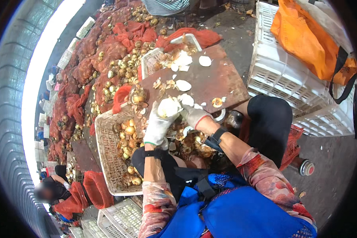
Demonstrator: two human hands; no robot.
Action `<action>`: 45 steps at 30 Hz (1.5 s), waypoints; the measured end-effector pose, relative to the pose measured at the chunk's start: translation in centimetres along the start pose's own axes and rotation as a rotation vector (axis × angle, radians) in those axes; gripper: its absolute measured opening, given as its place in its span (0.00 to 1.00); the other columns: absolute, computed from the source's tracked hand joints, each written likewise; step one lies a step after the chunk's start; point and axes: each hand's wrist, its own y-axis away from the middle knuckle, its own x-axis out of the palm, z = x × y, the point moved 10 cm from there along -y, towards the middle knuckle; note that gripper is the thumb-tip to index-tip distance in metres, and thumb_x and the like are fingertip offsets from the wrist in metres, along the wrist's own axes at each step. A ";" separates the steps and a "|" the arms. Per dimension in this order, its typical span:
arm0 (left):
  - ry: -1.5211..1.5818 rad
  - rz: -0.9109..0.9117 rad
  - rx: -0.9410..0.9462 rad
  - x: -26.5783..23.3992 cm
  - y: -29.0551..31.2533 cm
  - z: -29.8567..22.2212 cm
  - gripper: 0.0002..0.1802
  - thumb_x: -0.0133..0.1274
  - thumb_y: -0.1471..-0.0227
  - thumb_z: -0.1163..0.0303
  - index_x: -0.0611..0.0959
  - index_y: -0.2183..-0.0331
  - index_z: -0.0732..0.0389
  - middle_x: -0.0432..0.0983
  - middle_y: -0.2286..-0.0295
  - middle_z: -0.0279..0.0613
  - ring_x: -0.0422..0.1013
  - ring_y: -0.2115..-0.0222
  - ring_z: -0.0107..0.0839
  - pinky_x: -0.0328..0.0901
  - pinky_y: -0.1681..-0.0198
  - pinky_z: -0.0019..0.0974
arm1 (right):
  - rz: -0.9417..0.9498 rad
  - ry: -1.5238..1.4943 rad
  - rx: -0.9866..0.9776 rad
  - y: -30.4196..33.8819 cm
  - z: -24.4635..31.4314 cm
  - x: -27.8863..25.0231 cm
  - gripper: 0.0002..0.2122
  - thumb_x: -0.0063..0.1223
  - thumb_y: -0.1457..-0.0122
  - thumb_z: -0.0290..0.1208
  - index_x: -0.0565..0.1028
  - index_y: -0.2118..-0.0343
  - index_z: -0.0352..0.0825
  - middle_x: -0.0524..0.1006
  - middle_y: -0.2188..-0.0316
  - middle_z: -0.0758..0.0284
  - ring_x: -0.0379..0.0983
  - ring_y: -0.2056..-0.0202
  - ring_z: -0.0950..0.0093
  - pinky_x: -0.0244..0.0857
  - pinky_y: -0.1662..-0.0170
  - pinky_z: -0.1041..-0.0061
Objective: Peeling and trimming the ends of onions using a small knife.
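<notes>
My left hand, in a white glove, is wrapped round a peeled white onion at the near edge of a brown board. Close against that onion is my right hand, also gloved, its fingers curled; what they hold, if anything, is hidden. Another peeled piece lies just beyond the right fingers. Farther up the board are a peeled onion and one more. An onion with brown skin sits at the board's left edge.
Left of my knees stands a crate of unpeeled onions. A white basket sits behind the board, and stacked white crates rise on the right under an orange bag. Red mesh sacks fill the far left, where another person sits.
</notes>
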 end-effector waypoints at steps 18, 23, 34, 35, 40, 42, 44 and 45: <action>0.363 -0.307 -0.057 -3.0 2.6 2.2 0.25 0.45 0.40 0.65 0.67 0.43 0.62 0.71 0.51 0.47 0.72 0.55 0.36 0.71 0.56 0.36 | -0.040 -0.385 0.182 -0.3 -4.4 1.3 0.14 0.39 0.39 0.28 0.73 0.54 0.32 0.73 0.53 0.52 0.71 0.53 0.54 0.66 0.52 0.64; 0.485 -0.363 -0.141 -3.9 3.5 4.2 0.23 0.43 0.39 0.67 0.67 0.44 0.63 0.73 0.54 0.48 0.75 0.59 0.35 0.75 0.68 0.32 | -0.017 -0.101 0.086 -0.2 -3.0 0.5 0.13 0.41 0.40 0.30 0.72 0.55 0.32 0.73 0.56 0.52 0.72 0.58 0.53 0.67 0.55 0.61; 0.343 -0.253 -0.180 -2.0 0.1 4.4 0.23 0.40 0.37 0.64 0.67 0.44 0.63 0.73 0.55 0.44 0.73 0.62 0.30 0.71 0.67 0.30 | -0.211 0.078 -0.175 4.5 2.0 -4.6 0.13 0.42 0.39 0.28 0.73 0.53 0.34 0.68 0.48 0.56 0.76 0.63 0.59 0.71 0.62 0.62; 0.370 -0.240 -0.116 -2.4 -0.3 5.4 0.23 0.41 0.37 0.64 0.67 0.44 0.65 0.73 0.54 0.45 0.72 0.58 0.32 0.70 0.60 0.32 | -0.143 0.057 -0.014 4.4 2.2 -5.0 0.13 0.41 0.38 0.31 0.72 0.52 0.36 0.71 0.52 0.55 0.74 0.61 0.57 0.69 0.60 0.60; 0.336 -0.280 -0.183 -2.4 -0.3 5.7 0.23 0.41 0.38 0.66 0.68 0.44 0.68 0.71 0.50 0.48 0.69 0.53 0.33 0.65 0.49 0.34 | -0.146 0.189 -0.030 3.9 0.1 -2.8 0.14 0.38 0.36 0.34 0.72 0.53 0.36 0.68 0.47 0.57 0.73 0.59 0.54 0.68 0.57 0.58; 0.209 -0.319 -0.062 -3.3 -0.3 4.3 0.24 0.41 0.38 0.66 0.67 0.44 0.68 0.70 0.50 0.47 0.70 0.53 0.34 0.65 0.49 0.33 | -0.062 0.051 0.103 3.2 -1.9 -1.3 0.14 0.39 0.36 0.34 0.72 0.53 0.36 0.67 0.46 0.58 0.74 0.61 0.54 0.69 0.58 0.59; 0.257 -0.353 -0.091 -3.6 -0.7 4.2 0.22 0.40 0.38 0.68 0.69 0.44 0.66 0.69 0.49 0.48 0.68 0.51 0.36 0.64 0.48 0.35 | -0.047 0.213 0.065 3.2 -1.3 -1.3 0.13 0.41 0.39 0.31 0.73 0.54 0.35 0.68 0.47 0.58 0.75 0.62 0.55 0.70 0.59 0.59; 0.054 -0.356 0.050 -3.3 -1.0 1.4 0.21 0.40 0.39 0.68 0.71 0.45 0.62 0.68 0.49 0.49 0.66 0.49 0.38 0.63 0.47 0.36 | -0.081 0.119 0.084 3.3 -1.0 -2.0 0.13 0.42 0.40 0.29 0.73 0.55 0.35 0.69 0.50 0.57 0.75 0.63 0.55 0.70 0.60 0.59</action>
